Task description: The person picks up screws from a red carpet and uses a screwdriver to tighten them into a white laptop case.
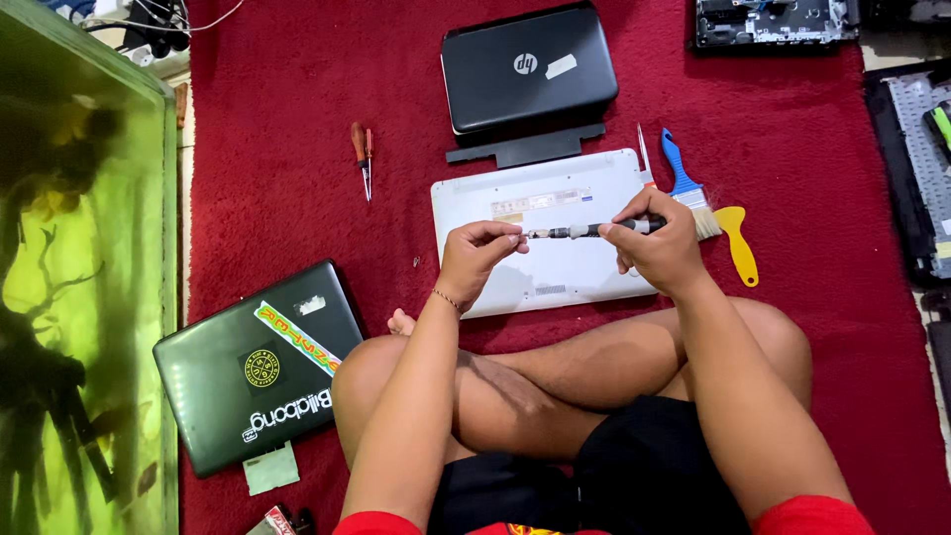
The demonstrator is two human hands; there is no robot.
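Red pile carpet point(812, 178) covers the floor. Above a white plastic laptop base point(555, 213), both hands hold a slim black-and-metal screwdriver point(584, 231) level — right hand point(659, 243) closed on the handle, left hand point(475, 253) with fingers point(500, 236) pinched on the tip. Beside it lie a blue-handled brush point(686, 183) and a yellow plastic scraper point(738, 243).

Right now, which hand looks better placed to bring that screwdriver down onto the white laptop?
Probably the right hand: it grips the screwdriver by its handle, above the white laptop, while the left hand only pinches the tip.
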